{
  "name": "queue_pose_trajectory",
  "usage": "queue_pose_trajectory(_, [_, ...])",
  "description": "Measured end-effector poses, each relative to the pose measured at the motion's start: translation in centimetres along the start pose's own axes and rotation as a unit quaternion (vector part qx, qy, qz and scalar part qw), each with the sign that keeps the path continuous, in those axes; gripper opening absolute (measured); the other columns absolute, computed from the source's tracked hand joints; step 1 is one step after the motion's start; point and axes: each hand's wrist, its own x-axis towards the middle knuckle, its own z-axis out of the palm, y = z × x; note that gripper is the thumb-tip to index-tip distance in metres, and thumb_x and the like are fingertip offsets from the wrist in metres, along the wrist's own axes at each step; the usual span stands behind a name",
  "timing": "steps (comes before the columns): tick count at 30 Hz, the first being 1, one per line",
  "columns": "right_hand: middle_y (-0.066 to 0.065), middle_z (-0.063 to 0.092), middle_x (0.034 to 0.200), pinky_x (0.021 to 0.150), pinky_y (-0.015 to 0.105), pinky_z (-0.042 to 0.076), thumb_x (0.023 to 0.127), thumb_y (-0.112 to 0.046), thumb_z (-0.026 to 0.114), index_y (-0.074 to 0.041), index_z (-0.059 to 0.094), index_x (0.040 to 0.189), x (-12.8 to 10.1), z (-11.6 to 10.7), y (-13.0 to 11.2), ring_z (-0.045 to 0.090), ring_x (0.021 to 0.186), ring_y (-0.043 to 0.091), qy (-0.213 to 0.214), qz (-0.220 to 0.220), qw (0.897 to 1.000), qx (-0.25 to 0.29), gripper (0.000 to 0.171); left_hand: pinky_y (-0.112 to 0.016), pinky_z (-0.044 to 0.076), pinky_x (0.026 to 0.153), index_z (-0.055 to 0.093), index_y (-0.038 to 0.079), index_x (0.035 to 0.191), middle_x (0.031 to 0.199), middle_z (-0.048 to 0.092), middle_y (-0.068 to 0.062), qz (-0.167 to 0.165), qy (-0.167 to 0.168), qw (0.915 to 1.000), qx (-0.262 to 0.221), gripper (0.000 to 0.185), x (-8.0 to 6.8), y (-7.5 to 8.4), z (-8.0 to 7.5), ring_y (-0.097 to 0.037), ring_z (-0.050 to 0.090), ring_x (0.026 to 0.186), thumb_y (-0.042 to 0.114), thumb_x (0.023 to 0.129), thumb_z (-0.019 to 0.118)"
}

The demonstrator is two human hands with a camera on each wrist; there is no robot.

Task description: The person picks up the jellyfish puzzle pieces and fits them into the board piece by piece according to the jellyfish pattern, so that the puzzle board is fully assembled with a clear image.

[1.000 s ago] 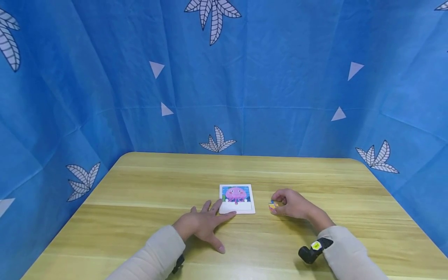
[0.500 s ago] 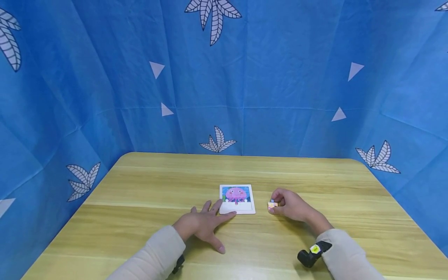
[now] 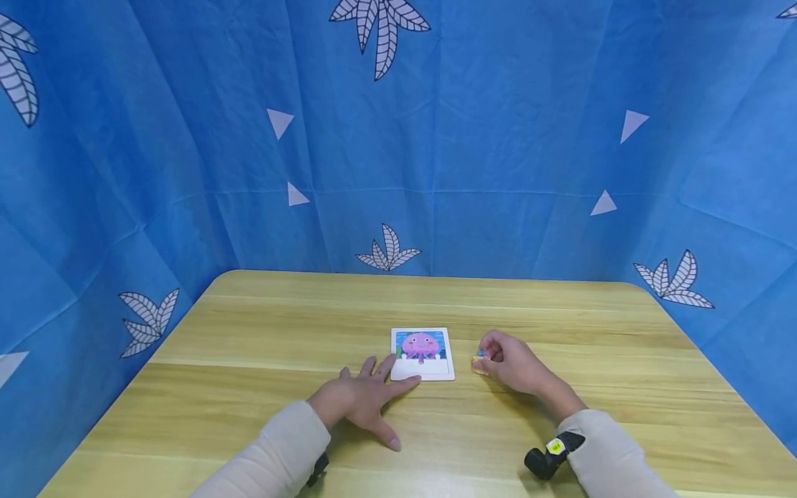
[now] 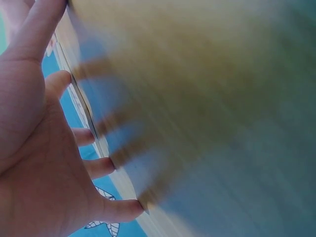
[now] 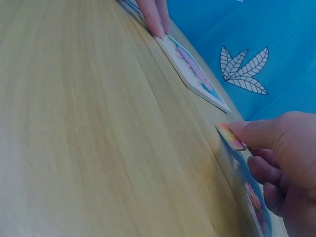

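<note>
A white-framed jigsaw board [image 3: 429, 370] lies flat at mid-table. A pink octopus picture fills its upper part, and its lower part is bare white. My left hand [image 3: 366, 400] rests spread beside it, index finger on the front edge and other fingertips at its left side. To the right of the board, my right hand [image 3: 515, 363] pinches a small orange and yellow puzzle piece [image 5: 230, 136] between thumb and fingers. Beneath that hand, the right wrist view shows another colourful piece [image 5: 256, 207], partly hidden by the fingers.
The wooden table [image 3: 299, 304] has rounded far corners. A blue curtain [image 3: 498, 138] with white leaves and triangles hangs behind and at both sides. A black wrist camera [image 3: 548, 460] juts out by the right cuff.
My right hand has moved slightly left towards the board with the puzzle piece, whose angle has changed between the fingers. The left hand and board have stayed put.
</note>
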Motion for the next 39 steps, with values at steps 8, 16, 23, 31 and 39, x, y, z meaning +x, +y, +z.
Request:
queue_pose_trajectory(8, [0.002, 0.059, 0.077, 0.059, 0.022, 0.047, 0.087, -0.009, 0.067, -0.005, 0.059, 0.094, 0.3, 0.6, -0.5, 0.054, 0.067, 0.011, 0.043, -0.002, 0.999, 0.005, 0.011, -0.071, 0.017, 0.103, 0.015, 0.051, 0.146, 0.16, 0.002, -0.007, -0.002, -0.003, 1.0, 0.001, 0.1, 0.0, 0.1, -0.1, -0.041, 0.008, 0.143, 0.068, 0.064, 0.07])
queue_pose_trajectory(16, [0.003, 0.064, 0.074, 0.052, 0.024, 0.046, 0.088, -0.014, 0.067, 0.0, 0.06, 0.104, 0.4, 1.4, -1.4, 0.057, 0.06, 0.012, 0.057, -0.001, 0.997, 0.056, 0.022, -0.071, 0.017, 0.103, 0.014, 0.051, 0.146, 0.16, 0.001, -0.007, 0.0, -0.006, 1.0, 0.0, 0.1, 0.1, 0.0, -0.2, -0.041, 0.007, 0.143, 0.067, 0.065, 0.07])
queue_pose_trajectory(23, [0.004, 0.064, 0.074, 0.051, 0.025, 0.047, 0.09, -0.014, 0.065, 0.003, 0.064, 0.11, 0.9, 2.3, -2.3, 0.057, 0.059, 0.013, 0.051, -0.004, 0.996, 0.069, 0.026, -0.072, 0.018, 0.102, 0.014, 0.051, 0.146, 0.16, 0.002, -0.008, 0.001, -0.007, 1.0, 0.005, 0.1, 0.2, 0.0, -0.3, -0.042, 0.008, 0.143, 0.069, 0.065, 0.069])
queue_pose_trajectory(31, [0.002, 0.064, 0.068, 0.047, 0.022, 0.043, 0.086, -0.011, 0.069, -0.002, 0.066, 0.1, 1.8, 3.6, -3.6, 0.054, 0.055, 0.011, 0.055, 0.016, 0.995, 0.082, 0.017, -0.072, 0.019, 0.101, 0.013, 0.051, 0.146, 0.16, 0.002, -0.009, 0.004, -0.005, 0.9999, 0.009, 0.1, 0.1, -0.1, -0.3, -0.042, 0.008, 0.142, 0.07, 0.065, 0.068])
queue_pose_trajectory(39, [-0.001, 0.061, 0.065, 0.047, 0.02, 0.039, 0.085, -0.012, 0.069, -0.004, 0.071, 0.094, 2.4, 4.8, -4.6, 0.05, 0.055, 0.007, 0.065, 0.015, 0.996, 0.062, 0.012, -0.072, 0.019, 0.101, 0.013, 0.051, 0.146, 0.16, 0.001, -0.009, 0.004, -0.005, 0.9999, 0.012, 0.1, 0.1, 0.1, -0.3, -0.043, 0.008, 0.142, 0.07, 0.065, 0.068])
